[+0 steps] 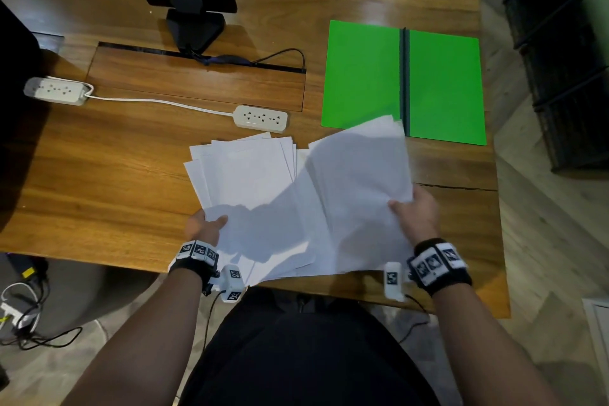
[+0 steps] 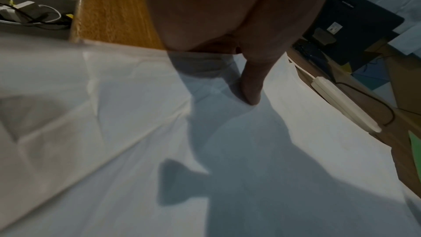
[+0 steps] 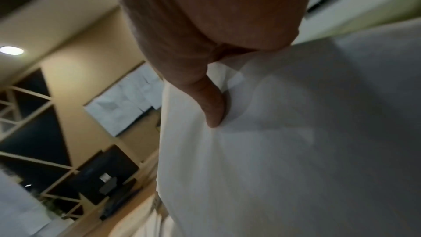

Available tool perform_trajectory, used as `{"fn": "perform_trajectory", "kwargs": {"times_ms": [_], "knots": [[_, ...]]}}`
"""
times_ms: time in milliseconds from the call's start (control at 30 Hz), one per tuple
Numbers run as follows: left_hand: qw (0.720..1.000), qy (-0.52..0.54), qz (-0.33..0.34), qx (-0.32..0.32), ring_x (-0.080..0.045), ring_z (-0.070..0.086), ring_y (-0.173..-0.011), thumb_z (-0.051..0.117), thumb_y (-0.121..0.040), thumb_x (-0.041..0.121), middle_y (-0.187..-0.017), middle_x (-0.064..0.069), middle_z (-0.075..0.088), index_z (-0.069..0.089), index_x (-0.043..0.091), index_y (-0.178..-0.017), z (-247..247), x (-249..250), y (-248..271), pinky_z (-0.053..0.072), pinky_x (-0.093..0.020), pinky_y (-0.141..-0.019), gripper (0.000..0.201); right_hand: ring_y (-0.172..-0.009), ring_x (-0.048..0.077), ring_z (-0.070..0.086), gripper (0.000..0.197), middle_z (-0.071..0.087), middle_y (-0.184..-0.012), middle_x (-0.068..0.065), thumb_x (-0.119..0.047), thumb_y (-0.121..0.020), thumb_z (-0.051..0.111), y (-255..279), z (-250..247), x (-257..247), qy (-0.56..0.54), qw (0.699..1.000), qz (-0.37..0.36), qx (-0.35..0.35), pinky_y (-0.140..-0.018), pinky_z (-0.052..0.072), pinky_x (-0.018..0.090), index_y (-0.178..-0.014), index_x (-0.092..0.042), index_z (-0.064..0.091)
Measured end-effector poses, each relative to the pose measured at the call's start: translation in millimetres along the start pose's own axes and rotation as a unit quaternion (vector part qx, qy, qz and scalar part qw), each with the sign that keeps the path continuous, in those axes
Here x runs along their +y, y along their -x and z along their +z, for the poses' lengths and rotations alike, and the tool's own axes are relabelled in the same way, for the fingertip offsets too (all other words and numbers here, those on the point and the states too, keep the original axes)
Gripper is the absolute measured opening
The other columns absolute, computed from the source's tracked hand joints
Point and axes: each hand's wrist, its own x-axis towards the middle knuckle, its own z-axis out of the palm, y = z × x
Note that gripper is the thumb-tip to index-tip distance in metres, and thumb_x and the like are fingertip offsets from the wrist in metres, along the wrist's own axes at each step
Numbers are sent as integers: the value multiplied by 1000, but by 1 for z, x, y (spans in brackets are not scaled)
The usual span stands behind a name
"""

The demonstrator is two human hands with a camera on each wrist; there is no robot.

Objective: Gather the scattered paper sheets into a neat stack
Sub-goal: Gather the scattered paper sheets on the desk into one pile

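Several white paper sheets lie fanned and overlapping on the wooden table, reaching past its near edge. My left hand grips their left near edge, thumb on top, fingers hidden beneath. My right hand grips a raised bundle of sheets by its right edge, thumb pressed on the paper, fingers hidden behind. That bundle tilts up above the flat sheets.
An open green folder with a dark spine lies at the back right, partly under the raised bundle. Two white power strips joined by a cable sit behind the sheets. A black monitor stand is at the back.
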Motion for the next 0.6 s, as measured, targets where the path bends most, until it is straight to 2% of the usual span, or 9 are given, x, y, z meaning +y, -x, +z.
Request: {"fn": "perform_trajectory", "kwargs": {"times_ms": [67, 133, 200, 300, 400, 467, 500, 533, 600], "knots": [[1000, -6, 2, -2, -34, 65, -102, 76, -88, 11, -118, -20, 69, 64, -6, -121, 6, -1, 4, 47, -35, -82, 39, -100, 23, 67, 45, 72, -117, 3, -10, -89, 74, 10, -32, -7, -21, 999, -45, -3, -94, 55, 43, -132, -18, 65], [1000, -4, 3, -1, -32, 65, -98, 77, -87, 11, -116, -20, 71, 67, -5, -117, 10, 1, 8, 48, -35, -80, 36, -104, 25, 71, 47, 74, -118, 3, -10, -86, 76, 21, -57, -17, -51, 995, -89, -18, -95, 57, 49, -130, -22, 66], [1000, 11, 1, -9, -37, 68, -103, 78, -86, 10, -116, -20, 71, 67, -4, -117, 11, 1, 10, 50, -36, -81, 36, -103, 26, 73, 45, 76, -114, 2, -6, -84, 77, 29, -71, -31, -102, 987, -117, -48, -92, 58, 47, -126, -20, 67], [999, 46, -3, -25, -37, 68, -103, 76, -88, 10, -110, -17, 71, 66, -3, -117, 12, -1, 10, 51, -37, -81, 34, -96, 25, 73, 45, 75, -113, 4, -2, -86, 76, 39, -70, -55, -164, 974, -120, -96, -84, 60, 44, -128, -14, 64], [998, 62, 12, -25, -38, 64, -109, 66, -97, 31, -106, -13, 67, 67, 0, -114, 10, 2, 12, 45, -37, -84, 36, -85, 26, 76, 44, 77, -108, 7, -1, -86, 75, 40, -31, -67, -194, 967, -91, -141, -76, 64, 48, -127, -12, 64], [996, 75, 41, 16, -41, 58, -123, 51, -102, 47, -127, -20, 65, 65, -1, -124, 9, 1, 12, 43, -42, -100, 55, -89, 33, 77, 39, 78, -106, 10, 1, -83, 75, 34, 17, -68, -198, 966, -53, -157, -79, 63, 52, -116, -17, 68], [994, 82, 52, 47, -42, 51, -133, 46, -101, 55, -142, -23, 57, 60, 1, -135, 8, -1, 9, 38, -45, -111, 65, -92, 35, 76, 36, 78, -105, 11, 0, -79, 77, 32, 43, -66, -191, 967, -46, -161, -82, 62, 54, -109, -19, 70], [993, 98, 32, 57, -43, 44, -140, 42, -97, 66, -153, -23, 47, 52, 4, -144, 8, -3, 3, 31, -49, -118, 79, -96, 35, 76, 35, 78, -105, 9, -3, -75, 78, 28, 71, -63, -171, 970, -47, -168, -85, 61, 54, -106, -19, 70], [989, 131, -63, 17, -40, 38, -145, 32, -86, 85, -159, -18, 40, 45, 7, -150, 8, -2, 3, 24, -51, -122, 102, -106, 33, 72, 43, 74, -113, 6, -10, -75, 80, 24, 123, -56, -103, 973, -49, -201, -92, 59, 49, -115, -16, 67]]}}
